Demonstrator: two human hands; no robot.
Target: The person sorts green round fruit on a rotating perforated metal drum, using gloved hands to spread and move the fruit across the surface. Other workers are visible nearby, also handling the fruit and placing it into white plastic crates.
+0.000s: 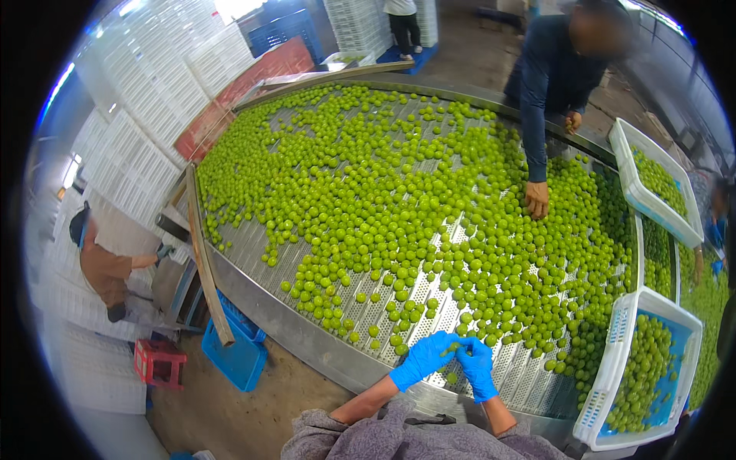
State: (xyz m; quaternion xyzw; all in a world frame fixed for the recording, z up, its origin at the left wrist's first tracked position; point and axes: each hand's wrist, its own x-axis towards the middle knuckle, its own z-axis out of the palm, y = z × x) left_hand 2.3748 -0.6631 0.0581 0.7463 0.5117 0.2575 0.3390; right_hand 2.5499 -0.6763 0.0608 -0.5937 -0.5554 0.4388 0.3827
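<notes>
My left hand (426,357) and my right hand (477,368), both in blue gloves, meet at the fingertips above the near edge of a perforated metal conveyor (368,345). Pinched between their fingers is a small round green fruit (453,347), partly hidden by the gloves. Just below the hands, a loose green fruit (451,378) lies on the slats. Many more round green fruits (368,230) spread across the bed, thickest at the middle and right.
At the right, a white crate (598,374) holds green fruits over a blue lining; another white crate (624,172) stands farther back. Across the conveyor, a co-worker's bare hand (537,201) reaches into the fruits. A wooden board (201,259) borders the left end, near a blue crate (236,356) and red stool (161,363).
</notes>
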